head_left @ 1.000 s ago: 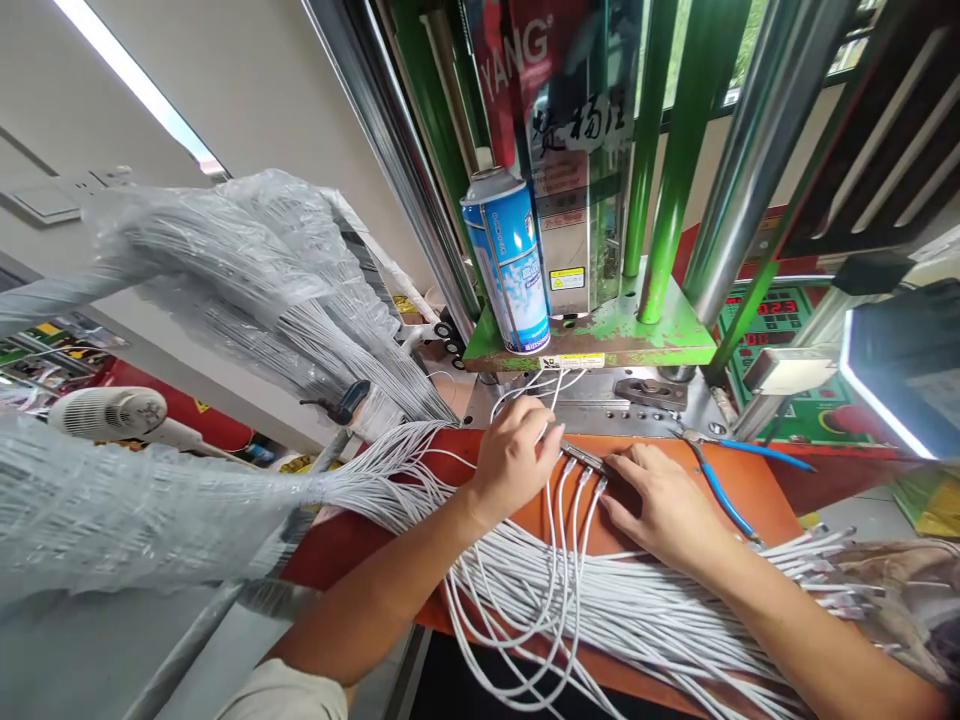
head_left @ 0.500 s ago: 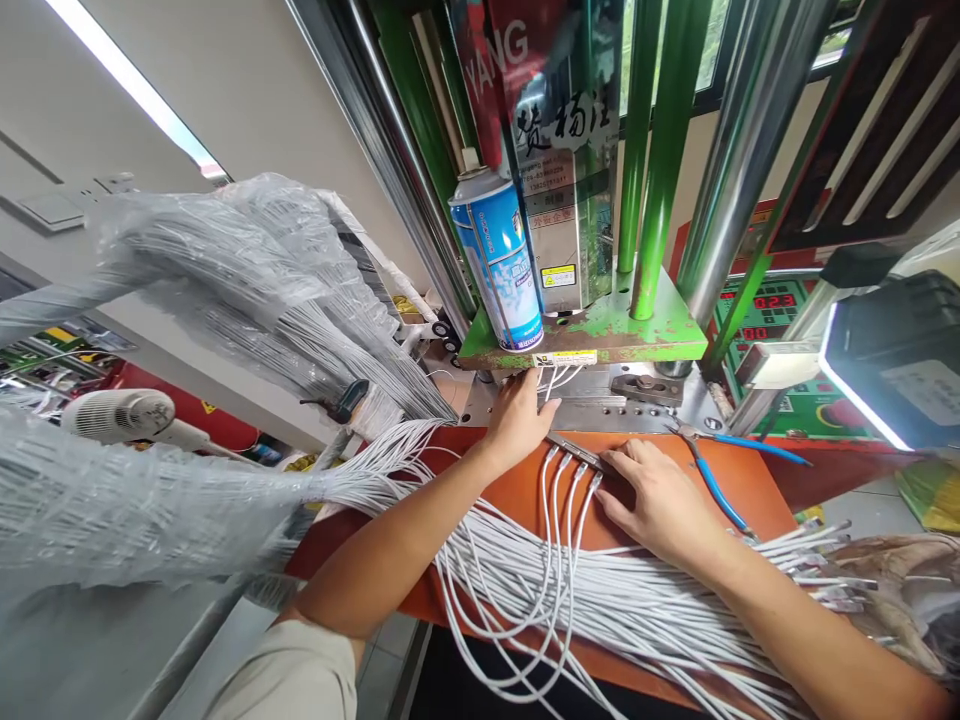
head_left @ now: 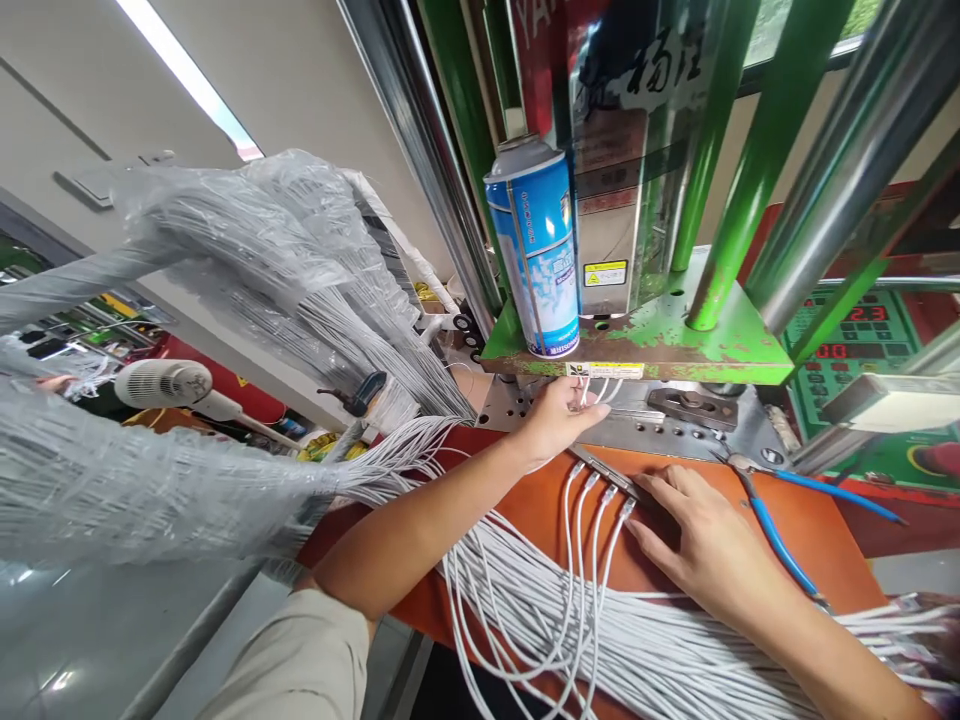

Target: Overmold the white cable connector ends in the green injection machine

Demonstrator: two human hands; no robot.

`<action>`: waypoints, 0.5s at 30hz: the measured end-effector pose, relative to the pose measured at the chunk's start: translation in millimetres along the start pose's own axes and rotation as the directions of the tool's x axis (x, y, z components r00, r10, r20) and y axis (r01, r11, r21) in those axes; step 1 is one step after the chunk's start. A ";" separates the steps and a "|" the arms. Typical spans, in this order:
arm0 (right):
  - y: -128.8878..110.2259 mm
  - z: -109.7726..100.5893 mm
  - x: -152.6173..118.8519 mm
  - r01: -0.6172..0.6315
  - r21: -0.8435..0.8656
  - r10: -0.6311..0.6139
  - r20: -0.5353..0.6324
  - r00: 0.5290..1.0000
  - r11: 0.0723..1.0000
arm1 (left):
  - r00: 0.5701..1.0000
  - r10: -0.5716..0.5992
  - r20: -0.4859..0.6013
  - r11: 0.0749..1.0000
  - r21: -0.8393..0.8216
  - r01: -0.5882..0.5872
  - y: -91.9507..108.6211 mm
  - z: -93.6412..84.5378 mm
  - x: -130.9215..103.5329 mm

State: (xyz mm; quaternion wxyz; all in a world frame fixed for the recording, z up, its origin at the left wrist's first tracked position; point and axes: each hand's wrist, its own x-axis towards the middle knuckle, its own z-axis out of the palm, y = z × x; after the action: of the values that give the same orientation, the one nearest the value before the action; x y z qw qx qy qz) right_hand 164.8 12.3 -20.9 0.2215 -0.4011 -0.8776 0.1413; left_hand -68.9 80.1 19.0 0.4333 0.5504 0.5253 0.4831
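Observation:
My left hand [head_left: 559, 425] reaches to the front edge of the green press plate [head_left: 645, 350], its fingers closed around white cables [head_left: 606, 390] that come out from under the plate. My right hand [head_left: 694, 515] grips the right end of a narrow metal bar [head_left: 604, 466] above the orange table [head_left: 765, 530]. Several white cables with connectors hang from the bar's near side and loop down over a large bundle of white cables [head_left: 645, 630]. Pliers with blue handles [head_left: 784, 540] lie to the right of my right hand.
A blue spray can [head_left: 536, 260] stands on the press plate. Plastic-wrapped cable bundles [head_left: 172, 480] hang at the left, near a white fan [head_left: 165, 384]. A dark metal clamp [head_left: 691, 408] sits on the press base. The control panel [head_left: 847, 340] is at the right.
The view has shifted, so most things appear farther right or lower. My left hand's fingers now show around the cables below the plate. My right hand still holds the bar.

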 end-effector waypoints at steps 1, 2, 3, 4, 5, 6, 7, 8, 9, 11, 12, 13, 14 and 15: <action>1.5 0.9 -0.3 -0.001 -0.001 0.001 0.002 1.000 1.000 | 1.000 -0.010 0.028 0.999 -0.042 0.011 -0.6 0.7 1.5; 2.9 1.6 -0.7 -0.003 -0.003 0.003 0.005 1.000 1.000 | 0.997 -0.017 0.072 0.996 -0.081 0.022 -0.6 0.7 2.9; 4.2 2.1 -1.2 -0.002 -0.006 0.002 0.007 1.000 1.000 | 0.991 -0.031 0.132 0.992 -0.120 0.047 -0.1 0.4 4.3; 5.4 2.4 -1.6 0.001 -0.007 -0.001 0.008 1.000 1.000 | 0.978 -0.054 0.201 0.983 -0.162 0.087 0.7 0.0 5.7; 6.5 2.6 -1.9 0.008 -0.009 -0.008 0.009 1.000 1.000 | 0.962 -0.085 0.261 0.968 -0.206 0.141 1.4 0.0 7.0; 7.5 2.9 -2.2 0.017 -0.010 -0.017 0.011 1.000 1.000 | 0.948 -0.116 0.295 0.948 -0.251 0.194 1.9 0.6 8.3; 8.4 3.2 -2.2 0.026 -0.011 -0.026 0.011 1.000 1.000 | 0.945 -0.139 0.297 0.927 -0.295 0.230 2.1 2.0 9.7; 9.4 3.7 -2.1 0.035 -0.014 -0.035 0.005 0.999 0.999 | 0.951 -0.143 0.275 0.911 -0.339 0.235 2.0 4.2 11.1; 10.2 4.3 -1.8 0.042 -0.016 -0.042 -0.003 0.999 0.999 | 0.963 -0.120 0.243 0.898 -0.387 0.210 1.5 6.6 12.6; 11.5 5.3 -1.2 0.051 -0.012 -0.051 -0.023 0.998 0.999 | 0.968 -0.034 0.247 0.866 -0.476 0.152 0.6 10.7 15.3; 11.8 5.1 -1.1 0.053 0.002 -0.053 -0.029 0.998 0.999 | 0.954 0.002 0.300 0.849 -0.504 0.157 0.3 11.5 16.3; 12.0 4.1 -1.1 0.053 0.025 -0.052 -0.029 0.998 0.998 | 0.929 0.020 0.369 0.836 -0.516 0.188 0.0 11.2 17.0; 12.2 2.0 -1.2 0.045 0.060 -0.044 -0.025 0.999 0.997 | 0.901 0.016 0.434 0.831 -0.507 0.229 -0.3 9.7 17.4; 12.5 -1.4 -1.1 0.030 0.104 -0.029 -0.016 0.999 0.994 | 0.879 -0.006 0.476 0.834 -0.483 0.267 -0.9 7.5 17.6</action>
State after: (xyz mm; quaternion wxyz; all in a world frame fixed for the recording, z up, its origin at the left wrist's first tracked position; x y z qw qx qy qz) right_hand 174.1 19.5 -25.3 0.2505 -0.3770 -0.8732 0.1807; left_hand -62.0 98.0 18.3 0.7142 0.4651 0.2919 0.4340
